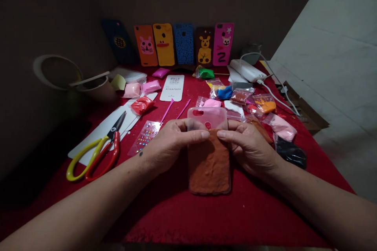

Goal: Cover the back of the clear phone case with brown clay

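Note:
Between my hands is a clear phone case (193, 114), its lower part covered with a layer of brown modelling clay (207, 168). The top strip with the camera cutout and a round hole is bare. My left hand (175, 139) grips the case's left edge, thumb pressed on the upper rim of the clay. From the other side my right hand (250, 143) holds the right edge, its thumb also on the clay's top edge. Both sets of fingers go behind the case, partly hidden. Scissors (110, 143) with yellow and red handles lie left of my left hand.
Decorated phone cases (184, 43) lean along the back wall. Bagged clay pieces (225, 92) crowd the right side, with a black packet (290, 151) near my right forearm. A rhinestone sheet (144, 137), pink sticks (167, 110), a cup (97, 88) and a cabled white power bank (247, 70) surround the work.

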Motion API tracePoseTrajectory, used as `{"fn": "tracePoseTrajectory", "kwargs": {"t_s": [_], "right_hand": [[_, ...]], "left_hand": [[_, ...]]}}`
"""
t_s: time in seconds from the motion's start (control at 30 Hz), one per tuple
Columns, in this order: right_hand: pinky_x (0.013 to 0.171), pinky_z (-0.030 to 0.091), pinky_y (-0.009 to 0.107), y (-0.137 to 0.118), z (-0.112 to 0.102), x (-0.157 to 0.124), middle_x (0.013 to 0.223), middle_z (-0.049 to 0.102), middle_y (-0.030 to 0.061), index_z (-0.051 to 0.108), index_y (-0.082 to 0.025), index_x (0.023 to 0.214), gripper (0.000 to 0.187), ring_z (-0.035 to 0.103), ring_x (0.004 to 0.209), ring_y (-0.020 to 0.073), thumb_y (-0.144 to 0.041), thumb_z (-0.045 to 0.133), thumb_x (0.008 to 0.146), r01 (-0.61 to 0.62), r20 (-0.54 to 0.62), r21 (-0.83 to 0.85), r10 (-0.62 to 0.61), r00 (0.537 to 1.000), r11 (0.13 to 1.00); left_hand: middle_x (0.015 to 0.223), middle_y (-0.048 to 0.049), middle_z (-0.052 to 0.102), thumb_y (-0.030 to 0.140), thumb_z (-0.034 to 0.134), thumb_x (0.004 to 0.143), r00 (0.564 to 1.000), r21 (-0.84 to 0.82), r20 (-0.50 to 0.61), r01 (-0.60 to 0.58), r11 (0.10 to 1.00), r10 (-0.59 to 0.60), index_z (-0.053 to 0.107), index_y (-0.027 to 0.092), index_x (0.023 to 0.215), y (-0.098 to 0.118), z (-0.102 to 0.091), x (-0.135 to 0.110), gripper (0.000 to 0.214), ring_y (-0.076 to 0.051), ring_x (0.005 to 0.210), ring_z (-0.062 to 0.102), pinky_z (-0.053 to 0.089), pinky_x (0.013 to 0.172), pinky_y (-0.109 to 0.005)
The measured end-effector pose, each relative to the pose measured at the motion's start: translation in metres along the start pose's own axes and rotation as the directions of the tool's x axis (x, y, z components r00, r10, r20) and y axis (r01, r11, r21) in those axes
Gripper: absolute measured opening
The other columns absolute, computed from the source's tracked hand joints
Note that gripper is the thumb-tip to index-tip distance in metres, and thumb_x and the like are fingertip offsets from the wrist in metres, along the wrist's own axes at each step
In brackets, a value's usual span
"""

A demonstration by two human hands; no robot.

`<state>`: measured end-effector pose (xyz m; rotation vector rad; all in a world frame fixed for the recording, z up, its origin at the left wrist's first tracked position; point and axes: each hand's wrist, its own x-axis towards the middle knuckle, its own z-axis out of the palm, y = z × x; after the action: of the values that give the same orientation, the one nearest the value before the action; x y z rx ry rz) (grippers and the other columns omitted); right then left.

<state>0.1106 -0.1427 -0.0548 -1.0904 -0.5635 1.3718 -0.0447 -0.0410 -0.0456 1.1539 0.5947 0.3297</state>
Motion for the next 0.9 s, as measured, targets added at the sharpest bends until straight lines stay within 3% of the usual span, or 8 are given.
{"fn": "tracePoseTrajectory", "kwargs": {"t_s": [0.17,0.4,0.9], "right_hand": [[0.06,0.041,0.025,0.0013,-0.0014,-0.0001,0.061,0.06,-0.0025,0.07,-0.017,0.072,0.016,0.053,0.057,0.0096,-0.029,0.079,0.066,0.012,0.015,-0.011,-0.012,1.0,1.0],[0.065,0.046,0.026,0.0005,-0.0004,-0.0002,0.066,0.067,-0.0009,0.069,-0.017,0.069,0.018,0.06,0.06,0.0112,-0.025,0.082,0.061,0.001,-0.027,0.03,0.0,1.0,1.0],[0.06,0.045,0.024,-0.0004,-0.0008,0.0027,0.064,0.068,0.0004,0.067,-0.017,0.065,0.017,0.06,0.059,0.0111,-0.024,0.081,0.059,0.033,-0.074,0.029,-0.031,0.997,0.999]], "left_hand": [[0.067,0.0017,0.06,0.027,0.078,0.072,0.998,0.028,-0.063,0.001,1.0,0.001,0.062,0.015,0.068,-0.0009,0.0008,0.0011,0.02,-0.008,0.061,0.054,0.039,0.061,-0.022],[0.064,0.0007,0.056,0.031,0.072,0.074,1.0,0.013,0.008,0.022,1.0,-0.022,0.061,0.014,0.074,0.0037,-0.0024,0.0004,0.02,-0.009,0.056,0.051,0.036,0.056,-0.023],[0.054,0.0017,0.054,0.027,0.068,0.076,0.998,0.215,-0.048,-0.033,0.976,0.044,0.06,0.014,0.065,0.007,-0.0049,0.0023,0.018,-0.008,0.051,0.048,0.033,0.053,-0.022]]}}
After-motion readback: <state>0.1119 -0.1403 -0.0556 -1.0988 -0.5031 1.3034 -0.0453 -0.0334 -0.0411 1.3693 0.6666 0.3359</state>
